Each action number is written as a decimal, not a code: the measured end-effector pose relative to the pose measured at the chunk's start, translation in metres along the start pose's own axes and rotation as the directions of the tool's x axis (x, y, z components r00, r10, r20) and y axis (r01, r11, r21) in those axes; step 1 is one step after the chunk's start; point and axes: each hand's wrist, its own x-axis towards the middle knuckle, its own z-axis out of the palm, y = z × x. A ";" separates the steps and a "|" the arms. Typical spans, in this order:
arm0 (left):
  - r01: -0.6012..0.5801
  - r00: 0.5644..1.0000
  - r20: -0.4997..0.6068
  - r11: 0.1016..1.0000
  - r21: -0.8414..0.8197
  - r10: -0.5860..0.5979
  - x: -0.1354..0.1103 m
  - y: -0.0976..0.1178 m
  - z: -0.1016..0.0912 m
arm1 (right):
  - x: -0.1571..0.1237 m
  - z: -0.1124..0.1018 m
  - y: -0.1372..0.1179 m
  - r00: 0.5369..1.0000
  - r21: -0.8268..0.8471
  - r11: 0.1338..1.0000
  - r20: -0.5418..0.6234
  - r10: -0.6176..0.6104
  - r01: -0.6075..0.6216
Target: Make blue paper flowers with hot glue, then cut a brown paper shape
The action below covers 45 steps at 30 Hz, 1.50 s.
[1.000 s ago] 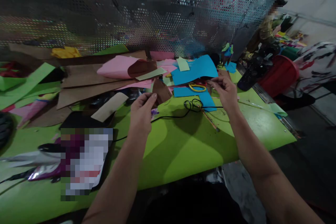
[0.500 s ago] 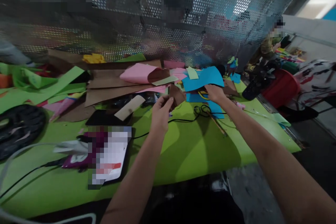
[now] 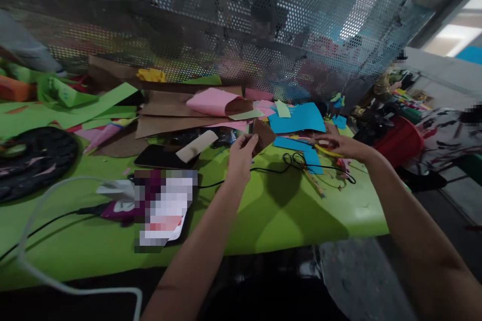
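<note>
My left hand [image 3: 243,156] pinches a small piece of brown paper [image 3: 264,137] between thumb and fingers, above the green tabletop. To its right, my right hand [image 3: 344,146] is closed around yellow-handled scissors [image 3: 327,150], whose blades point left toward the brown paper without touching it. Behind the blades lies a curved blue sheet [image 3: 297,118], with a smaller blue strip [image 3: 289,143] in front of it. A black cable [image 3: 269,170] loops over the table between my hands, near a pencil [image 3: 315,183].
Brown sheets [image 3: 165,125] and a rolled pink sheet [image 3: 207,102] pile up along the perforated metal panel [image 3: 226,55]. A phone [image 3: 171,210] and a purple power strip [image 3: 122,209] lie at left, near a black round tray [image 3: 35,163]. A red bucket [image 3: 401,140] stands beyond the table's right edge.
My right hand has come out from beside the blue sheet, moving right with the scissors. My left hand still holds the brown paper. The view has shifted slightly.
</note>
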 end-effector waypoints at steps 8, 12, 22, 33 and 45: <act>-0.016 0.999 0.033 0.999 0.045 0.014 -0.007 0.002 0.006 | -0.029 0.069 -0.058 0.989 0.867 0.488 -0.142 0.048 0.101; -0.011 0.998 0.068 0.996 0.090 0.005 -0.013 0.001 0.008 | -0.004 0.094 -0.097 0.960 0.867 0.472 -0.248 0.130 0.160; -0.079 0.976 0.215 0.985 0.154 0.045 -0.019 -0.013 0.012 | 0.019 0.112 -0.112 0.909 0.843 0.490 -0.360 0.208 0.222; -0.070 0.973 0.231 0.978 0.198 0.023 -0.015 -0.013 0.013 | 0.025 0.115 -0.118 0.876 0.820 0.502 -0.430 0.221 0.276; 0.034 0.993 0.113 0.999 0.012 -0.035 -0.015 0.005 0.009 | 0.002 0.105 -0.098 0.934 0.822 0.506 -0.348 0.086 0.260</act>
